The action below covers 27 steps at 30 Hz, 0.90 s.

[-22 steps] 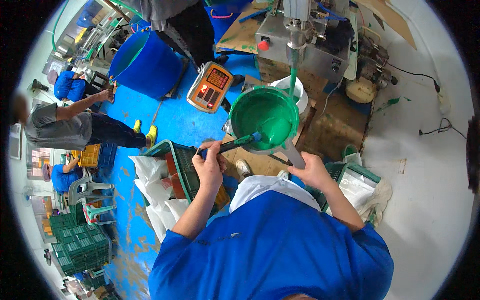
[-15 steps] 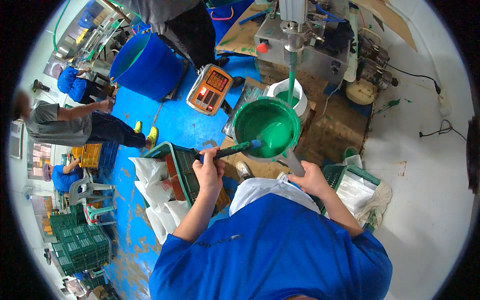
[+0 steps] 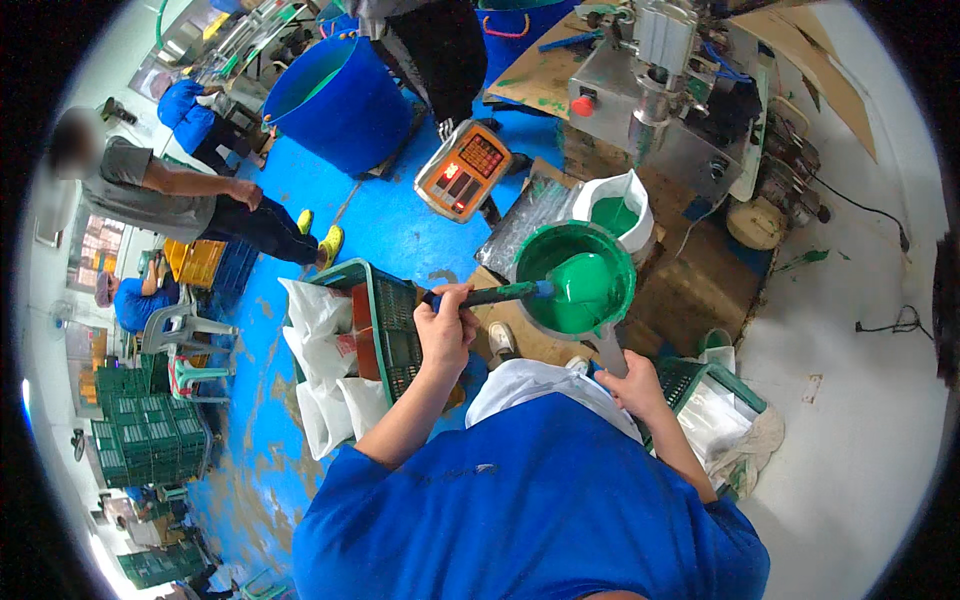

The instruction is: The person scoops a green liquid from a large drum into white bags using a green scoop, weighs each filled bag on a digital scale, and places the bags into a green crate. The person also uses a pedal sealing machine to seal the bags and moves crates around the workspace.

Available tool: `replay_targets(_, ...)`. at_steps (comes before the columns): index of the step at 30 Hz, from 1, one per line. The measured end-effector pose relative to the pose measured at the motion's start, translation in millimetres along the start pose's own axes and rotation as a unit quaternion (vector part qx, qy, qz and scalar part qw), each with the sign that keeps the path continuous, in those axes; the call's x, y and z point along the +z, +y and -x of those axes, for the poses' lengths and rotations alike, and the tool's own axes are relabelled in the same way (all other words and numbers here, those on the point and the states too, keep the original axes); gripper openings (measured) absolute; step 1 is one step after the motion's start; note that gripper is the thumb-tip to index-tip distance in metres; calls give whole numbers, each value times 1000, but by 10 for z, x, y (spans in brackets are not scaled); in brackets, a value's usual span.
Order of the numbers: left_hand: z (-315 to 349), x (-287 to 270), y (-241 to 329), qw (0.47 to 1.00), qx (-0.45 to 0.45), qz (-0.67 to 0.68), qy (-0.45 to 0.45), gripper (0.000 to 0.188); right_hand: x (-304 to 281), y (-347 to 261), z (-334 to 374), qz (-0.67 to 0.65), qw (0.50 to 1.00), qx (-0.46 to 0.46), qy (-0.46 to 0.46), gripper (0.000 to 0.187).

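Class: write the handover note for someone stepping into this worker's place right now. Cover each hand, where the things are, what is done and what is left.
Left hand: grip closed on the brush, its tip inside the pan.
Right hand: grip closed on the handle of the green saucepan, tilted toward the white bag.
Done: the bag already holds green paste.
Left: thick paste clings inside the pan; probably keep scraping it out.

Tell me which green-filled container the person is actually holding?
The round green pan with a long handle, gripped by the right hand. The white bag beyond and big blue tub stand untouched.
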<state>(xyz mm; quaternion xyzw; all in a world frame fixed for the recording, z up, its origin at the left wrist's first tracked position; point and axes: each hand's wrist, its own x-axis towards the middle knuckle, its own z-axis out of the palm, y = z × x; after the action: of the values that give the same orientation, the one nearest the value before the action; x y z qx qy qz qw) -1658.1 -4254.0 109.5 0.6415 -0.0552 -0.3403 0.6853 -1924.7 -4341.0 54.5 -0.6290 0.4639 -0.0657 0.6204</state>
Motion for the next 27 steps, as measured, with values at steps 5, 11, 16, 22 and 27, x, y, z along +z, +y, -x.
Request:
replay_targets(5, -41, 60, 3, 1000, 14, 9, -5, 10, -26, -11, -77, -37, 999, 7, -2, 26)
replay_targets(11, -86, 196, 27, 1000, 20, -3, 3, 10, -87, -101, -66, -64, 998, -21, 18, 25)
replay_targets(16, -200, 365, 71, 1000, 16, -6, 25, 14, -186, -199, -89, -51, 998, -10, 35, 24)
replay_targets(22, -492, 605, 215, 999, 31, 25, 1, 14, -365, -11, 224, -47, 996, 46, 56, 23)
replay_targets(27, -832, 1077, 16, 990, 129, 25, -57, 8, -469, 233, 596, -85, 986, 107, 93, 21)
